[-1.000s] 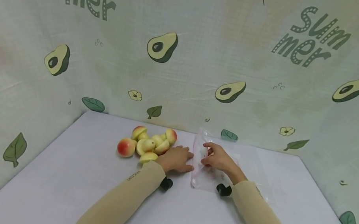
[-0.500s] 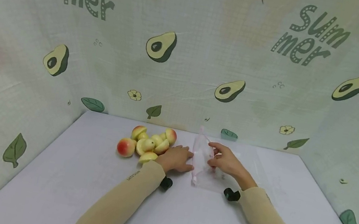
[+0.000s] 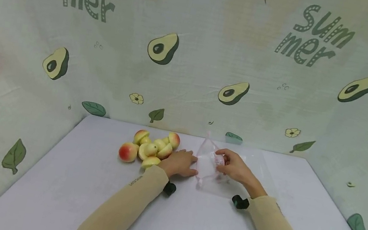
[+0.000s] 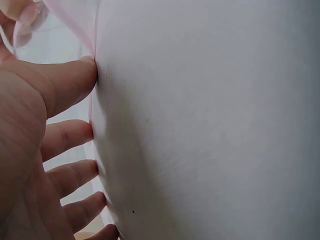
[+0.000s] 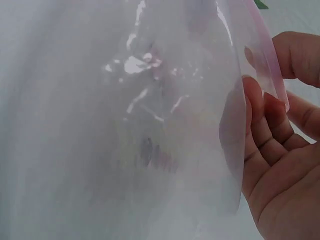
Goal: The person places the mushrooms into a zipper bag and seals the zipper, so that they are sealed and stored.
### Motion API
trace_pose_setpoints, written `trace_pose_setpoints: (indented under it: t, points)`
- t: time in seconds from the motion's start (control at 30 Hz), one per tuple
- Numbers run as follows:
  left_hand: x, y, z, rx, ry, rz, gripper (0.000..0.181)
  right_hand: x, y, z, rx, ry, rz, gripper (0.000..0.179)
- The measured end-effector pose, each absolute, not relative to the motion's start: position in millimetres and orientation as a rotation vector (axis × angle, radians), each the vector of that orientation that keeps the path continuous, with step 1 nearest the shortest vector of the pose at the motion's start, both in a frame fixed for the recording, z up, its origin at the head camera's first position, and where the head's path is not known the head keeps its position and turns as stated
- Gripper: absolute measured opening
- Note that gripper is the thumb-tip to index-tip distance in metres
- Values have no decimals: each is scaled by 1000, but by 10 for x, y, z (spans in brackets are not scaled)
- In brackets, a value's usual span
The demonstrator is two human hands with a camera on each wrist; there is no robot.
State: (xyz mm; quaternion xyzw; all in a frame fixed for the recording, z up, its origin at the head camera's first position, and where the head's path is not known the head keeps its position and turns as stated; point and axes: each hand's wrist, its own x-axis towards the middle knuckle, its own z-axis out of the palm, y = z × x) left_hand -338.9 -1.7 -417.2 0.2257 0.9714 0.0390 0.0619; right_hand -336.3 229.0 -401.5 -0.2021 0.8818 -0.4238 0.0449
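A clear plastic zip bag [image 3: 207, 161] with a pink edge lies on the white table, its mouth pulled apart and facing left. My right hand [image 3: 235, 168] pinches the upper layer by its pink rim; in the right wrist view that rim [image 5: 270, 60] passes between thumb and fingers. With fingers spread, my left hand [image 3: 180, 163] rests flat at the bag's left edge. Its fingertips [image 4: 85, 172] touch the table along the lower edge in the left wrist view. Left of this hand sits a cluster of peach-like fruit pieces [image 3: 165, 151], pale yellow with red skin.
One rounder red-and-yellow fruit [image 3: 128, 152] stands at the cluster's left side. A printed cloth backdrop [image 3: 195, 51] rises behind the white table [image 3: 173, 220] and along both sides. Black wrist cameras [image 3: 240, 202] sit under both wrists.
My right hand has moved right, drawing the bag's upper layer with it, and the mouth now gapes wider. My left hand and the fruit pieces stay in place.
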Motion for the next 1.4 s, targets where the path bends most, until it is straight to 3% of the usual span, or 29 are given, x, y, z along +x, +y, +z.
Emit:
trace_pose_setpoints:
  t: [1.0,1.4]
  points:
    - [-3386,-33,-4186,656,2927,130,62,-3412,2086,-4052,-589,2779,-1299,50]
    - [-3337,-35,-4172,656,2929,137,63,-3401,2091,-4043,-668,2608,-1512,55]
